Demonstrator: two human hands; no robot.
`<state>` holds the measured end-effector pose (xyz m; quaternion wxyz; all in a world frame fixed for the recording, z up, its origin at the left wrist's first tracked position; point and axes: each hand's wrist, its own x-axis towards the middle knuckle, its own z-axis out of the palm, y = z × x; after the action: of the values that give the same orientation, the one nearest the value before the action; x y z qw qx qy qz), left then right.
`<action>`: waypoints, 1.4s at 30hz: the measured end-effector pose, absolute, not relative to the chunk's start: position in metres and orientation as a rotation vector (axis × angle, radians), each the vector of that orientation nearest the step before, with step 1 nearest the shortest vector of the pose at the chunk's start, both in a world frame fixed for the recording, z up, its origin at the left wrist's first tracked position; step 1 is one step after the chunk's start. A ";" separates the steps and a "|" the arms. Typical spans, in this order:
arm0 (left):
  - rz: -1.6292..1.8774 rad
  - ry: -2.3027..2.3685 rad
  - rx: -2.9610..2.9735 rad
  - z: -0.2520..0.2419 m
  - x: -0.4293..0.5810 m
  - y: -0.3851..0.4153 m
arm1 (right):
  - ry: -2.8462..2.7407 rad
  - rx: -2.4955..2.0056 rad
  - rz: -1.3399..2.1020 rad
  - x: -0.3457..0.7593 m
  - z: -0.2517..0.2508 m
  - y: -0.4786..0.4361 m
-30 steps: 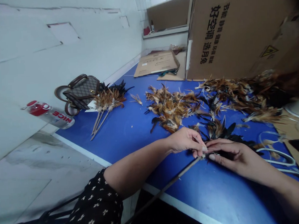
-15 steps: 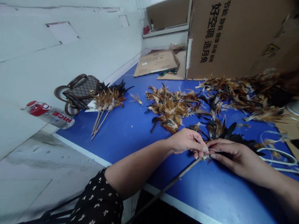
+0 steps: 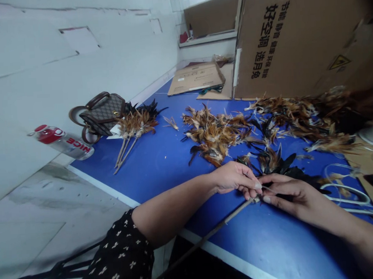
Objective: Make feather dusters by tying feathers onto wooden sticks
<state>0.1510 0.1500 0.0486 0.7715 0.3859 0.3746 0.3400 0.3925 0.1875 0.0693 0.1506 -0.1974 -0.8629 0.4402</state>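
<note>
A long thin stick point(image 3: 211, 232) slants from below the table edge up to my hands, with pale binding and feathers at its upper end. My left hand point(image 3: 238, 180) is closed in a pinch on a thin pale strand point(image 3: 267, 188) just above the stick's tip. Beside it my right hand point(image 3: 292, 194) is closed round the feathered end, thumb and fingers on either side; what lies under its palm is mostly hidden. Dark feathers point(image 3: 297, 168) show behind the right hand. Brown feather bundles point(image 3: 217, 131) lie loose on the blue table point(image 3: 150, 171) beyond my hands.
Several finished-looking feathered sticks point(image 3: 135, 128) lie at the left by a handbag point(image 3: 104, 113) and a plastic bottle point(image 3: 63, 143). More feathers point(image 3: 286, 112) lie along a tall cardboard sheet point(image 3: 294, 44). White tubing loops point(image 3: 348, 197) lie at the right, and flat cardboard point(image 3: 195, 76) at the back.
My left fingers have shifted slightly to the right and down, closer to the right hand, with the strand in their pinch. The right hand has hardly moved.
</note>
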 end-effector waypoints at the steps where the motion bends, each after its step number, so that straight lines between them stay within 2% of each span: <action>1: 0.737 0.809 0.833 0.048 0.151 0.150 | -2.483 -0.567 1.266 0.393 0.069 0.187; 6: 0.737 0.801 0.825 0.049 0.150 0.151 | -2.460 -0.620 1.226 0.394 0.069 0.186; 14: 0.735 0.769 0.806 0.046 0.151 0.153 | -2.318 -0.722 1.370 0.396 0.072 0.186; 25: 0.819 0.905 0.815 0.040 0.156 0.149 | -2.466 -0.553 1.304 0.397 0.069 0.189; 28: 0.888 0.979 1.069 0.035 0.157 0.146 | -2.446 -0.606 1.311 0.399 0.070 0.189; 32: 1.130 1.000 1.854 0.030 0.156 0.142 | -2.327 -0.754 1.336 0.399 0.065 0.190; 35: 1.147 0.960 2.285 0.030 0.154 0.139 | -2.267 -0.765 1.351 0.399 0.059 0.189; 42: 1.173 0.959 2.462 0.033 0.152 0.135 | -2.283 -0.762 1.265 0.398 0.052 0.189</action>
<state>0.1520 0.1354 0.0330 0.1251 0.8450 0.3290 0.4026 0.3980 0.1886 0.0525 0.2096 -0.2741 -0.8210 0.4548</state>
